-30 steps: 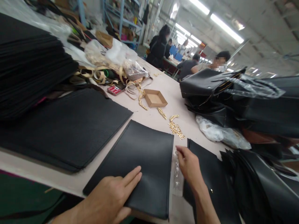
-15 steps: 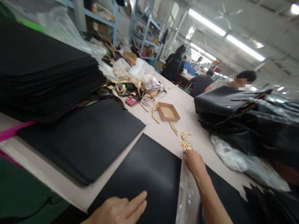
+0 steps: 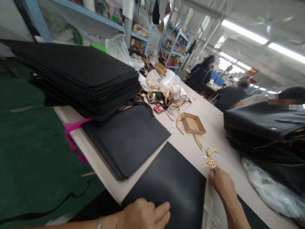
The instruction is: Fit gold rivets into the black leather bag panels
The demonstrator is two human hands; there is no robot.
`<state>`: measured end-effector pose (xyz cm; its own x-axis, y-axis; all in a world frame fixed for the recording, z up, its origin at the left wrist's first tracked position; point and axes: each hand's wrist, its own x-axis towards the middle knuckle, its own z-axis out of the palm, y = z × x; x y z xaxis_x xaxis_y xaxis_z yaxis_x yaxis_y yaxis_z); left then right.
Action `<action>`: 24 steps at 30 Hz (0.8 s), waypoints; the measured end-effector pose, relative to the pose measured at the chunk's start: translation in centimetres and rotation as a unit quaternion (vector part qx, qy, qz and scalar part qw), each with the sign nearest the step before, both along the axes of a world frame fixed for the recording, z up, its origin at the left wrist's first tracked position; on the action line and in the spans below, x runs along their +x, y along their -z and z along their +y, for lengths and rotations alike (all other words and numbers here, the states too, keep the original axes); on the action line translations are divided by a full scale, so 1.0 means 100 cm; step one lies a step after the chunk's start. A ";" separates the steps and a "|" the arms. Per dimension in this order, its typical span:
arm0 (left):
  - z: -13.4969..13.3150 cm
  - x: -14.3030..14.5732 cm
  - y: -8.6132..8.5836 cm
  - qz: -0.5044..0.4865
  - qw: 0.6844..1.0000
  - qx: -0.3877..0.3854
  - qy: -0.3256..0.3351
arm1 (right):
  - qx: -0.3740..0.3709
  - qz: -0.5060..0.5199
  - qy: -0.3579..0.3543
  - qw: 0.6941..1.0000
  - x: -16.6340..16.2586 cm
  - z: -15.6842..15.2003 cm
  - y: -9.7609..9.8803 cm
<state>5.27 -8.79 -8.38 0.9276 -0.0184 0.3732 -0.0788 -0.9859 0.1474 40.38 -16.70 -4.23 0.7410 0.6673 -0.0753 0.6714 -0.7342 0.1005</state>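
Observation:
A flat black leather-like panel (image 3: 164, 178) lies on the table in front of me. My left hand (image 3: 147, 211) is over its near part, two fingers stretched forward and the thumb hidden; nothing shows in it. Past the panel's right corner, my right hand (image 3: 221, 181) has its fingertips pinched together at the near edge of a small heap of gold-coloured metal pieces (image 3: 210, 161). What exactly sits between those fingertips is hidden. Beyond the heap are a curved row of gold pieces (image 3: 213, 150) and a second row (image 3: 198, 142) by an open cardboard box (image 3: 193, 123).
On the left stand a tall stack of black sheets (image 3: 78, 70) and a lower pile of black panels (image 3: 128, 140). Black material (image 3: 264, 124) and plastic wrap (image 3: 269, 187) lie right. Straps and bags (image 3: 166, 86) clutter the far left side. Several people sit or stand beyond.
The view has swung left, so everything sits further right. My right hand stays at the gold heap. My left hand remains over the panel, its fingers a little more bent.

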 end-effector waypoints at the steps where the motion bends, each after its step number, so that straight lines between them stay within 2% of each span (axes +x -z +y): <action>1: 0.001 -0.001 -0.006 0.004 0.999 -0.026 0.020 | 0.004 0.008 0.003 1.000 -0.001 -0.004 -0.002; 4: 0.000 -0.002 -0.009 0.006 0.998 -0.056 0.012 | 0.015 0.043 0.005 0.999 -0.020 -0.018 -0.004; 7: -0.003 -0.002 -0.003 0.005 0.998 -0.057 0.010 | 0.083 0.165 -0.018 0.983 -0.070 -0.035 -0.004; 9: -0.005 -0.002 -0.002 0.003 0.998 -0.056 0.008 | 0.186 0.316 -0.034 0.930 -0.114 -0.047 -0.004; 11: -0.006 -0.002 -0.004 0.004 0.999 -0.051 0.005 | 0.217 0.390 -0.042 0.894 -0.153 -0.054 -0.004; 13: -0.005 -0.003 -0.006 0.001 0.999 -0.045 0.004 | 0.198 0.389 -0.054 0.898 -0.179 -0.056 -0.006; 15: -0.005 -0.004 -0.006 0.001 0.999 -0.044 0.006 | 0.176 0.361 -0.070 0.913 -0.192 -0.053 -0.009; 24: -0.003 -0.004 -0.007 -0.002 0.998 -0.060 0.013 | 0.119 0.319 -0.106 0.935 -0.192 -0.037 -0.014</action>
